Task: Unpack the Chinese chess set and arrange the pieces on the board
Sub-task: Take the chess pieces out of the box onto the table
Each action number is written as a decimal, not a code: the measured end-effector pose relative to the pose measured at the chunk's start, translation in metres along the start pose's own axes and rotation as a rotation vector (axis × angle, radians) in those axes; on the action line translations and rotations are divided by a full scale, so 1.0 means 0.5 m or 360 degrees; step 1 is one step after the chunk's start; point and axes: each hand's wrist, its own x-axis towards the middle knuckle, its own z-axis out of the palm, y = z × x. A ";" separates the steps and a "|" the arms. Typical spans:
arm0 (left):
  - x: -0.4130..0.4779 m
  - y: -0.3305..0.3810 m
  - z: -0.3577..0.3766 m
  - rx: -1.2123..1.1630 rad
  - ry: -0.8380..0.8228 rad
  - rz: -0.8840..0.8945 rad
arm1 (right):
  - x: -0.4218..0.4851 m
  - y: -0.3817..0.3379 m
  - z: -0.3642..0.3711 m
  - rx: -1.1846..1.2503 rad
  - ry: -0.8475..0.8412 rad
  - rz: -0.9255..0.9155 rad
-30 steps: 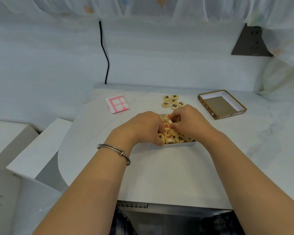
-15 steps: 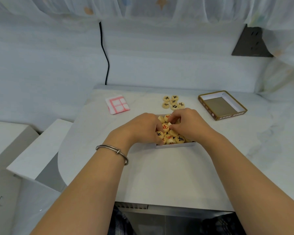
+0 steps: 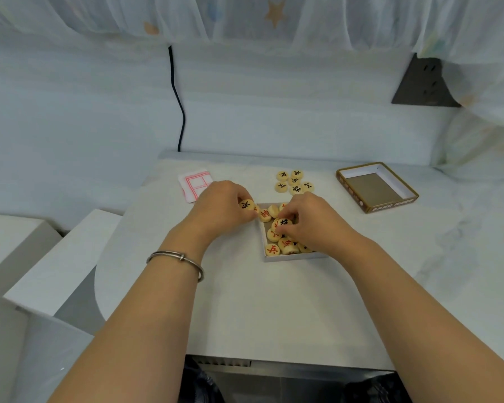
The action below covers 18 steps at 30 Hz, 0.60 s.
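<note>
On the white counter (image 3: 245, 301), six pale round wooden chess pieces with black characters (image 3: 294, 180) sit just past the shallow white box (image 3: 291, 258). The left hand (image 3: 221, 207) pinches one black-marked piece (image 3: 246, 205) beside the box, and the right hand (image 3: 312, 225) pinches a second black-marked piece (image 3: 284, 222) inside it.

A black cable (image 3: 177, 97) runs down the wall (image 3: 70, 117) well beyond the left hand (image 3: 218, 210). A dark socket panel (image 3: 422, 85) sits far beyond the right hand (image 3: 314, 228), half covered by a star-printed curtain (image 3: 274, 16). White boxes (image 3: 50, 257) stand left of the counter (image 3: 274, 309).
</note>
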 end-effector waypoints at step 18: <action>0.043 0.033 0.046 0.0627 -0.0095 0.0185 | 0.050 0.037 -0.008 -0.0069 0.0190 0.0194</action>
